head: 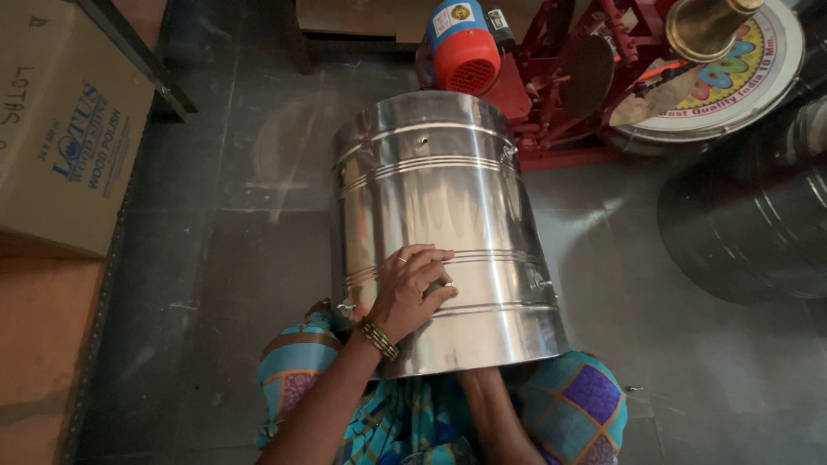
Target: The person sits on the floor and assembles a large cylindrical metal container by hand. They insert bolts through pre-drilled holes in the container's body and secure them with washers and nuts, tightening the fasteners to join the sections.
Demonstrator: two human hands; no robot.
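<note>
While the steel drum (444,224) lies on its side across your lap, its long axis runs straight away from you, from the near rim at your knees toward the far end close to the orange-and-blue motor (463,47) on the red machine frame (551,95). Your left hand (409,288) is the only one on the outside: it rests palm-down on the curved wall, a little left of centre and toward the near rim, fingers spread and bent over the ribbed bands, wrist cocked up from a forearm that comes in from the lower left. Your right arm (495,413) goes under the near rim and into the drum's open mouth, so the hand itself is hidden and you cannot tell whether it is spread or gripping. A cardboard box (65,120) sits well apart at the far left, and a darker drum (749,224) lies to the right.
</note>
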